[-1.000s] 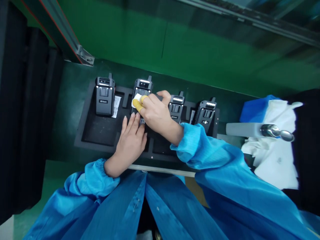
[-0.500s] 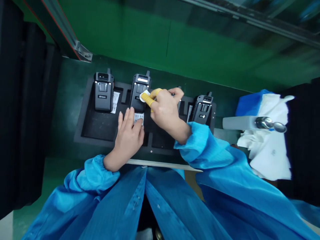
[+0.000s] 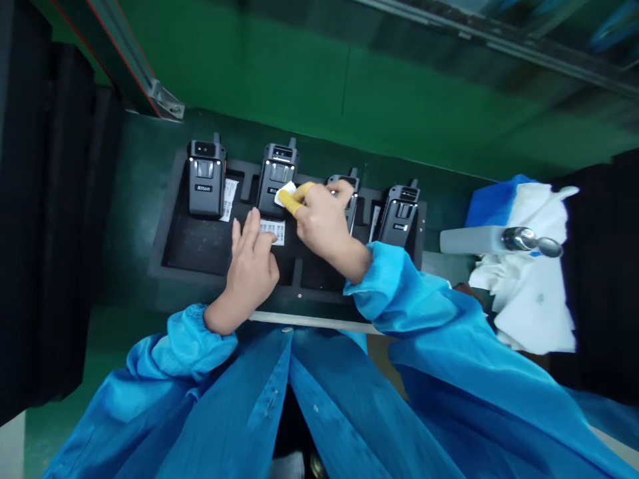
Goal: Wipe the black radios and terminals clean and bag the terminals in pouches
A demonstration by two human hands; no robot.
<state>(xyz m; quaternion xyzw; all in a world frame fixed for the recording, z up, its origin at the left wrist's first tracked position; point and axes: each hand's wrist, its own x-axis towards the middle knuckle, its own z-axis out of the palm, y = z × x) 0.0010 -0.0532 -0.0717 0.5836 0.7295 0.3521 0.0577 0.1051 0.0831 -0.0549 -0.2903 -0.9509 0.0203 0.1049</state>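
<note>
Several black handheld radios marked "Riton" lie in a row on a black foam tray [image 3: 214, 279]. My right hand [image 3: 324, 216], with yellow coverings on two fingers, pinches a small white wipe [image 3: 285, 193] against the lower right of the second radio [image 3: 277, 171] from the left. My left hand [image 3: 249, 269] is open, fingers stretched toward that radio's lower end, one fingertip at a printed label sheet [image 3: 273, 233] sticking out below it. Partly behind my right hand lies the third radio [image 3: 351, 189]. The leftmost radio [image 3: 206, 179] has a label sheet [image 3: 228, 199] beside it.
At the right end is the fourth radio [image 3: 399, 216]. Farther right are a pale bottle with a metal top [image 3: 472, 241], crumpled white cloths [image 3: 534, 306] and a blue box [image 3: 492, 203]. Dark stacked pieces [image 3: 70, 219] line the left; a green wall [image 3: 279, 73] rises behind.
My right hand has shifted slightly left and down with the wipe on the radio. My left hand has moved slightly left, uncovering more of the label sheet. The view has shifted a little.
</note>
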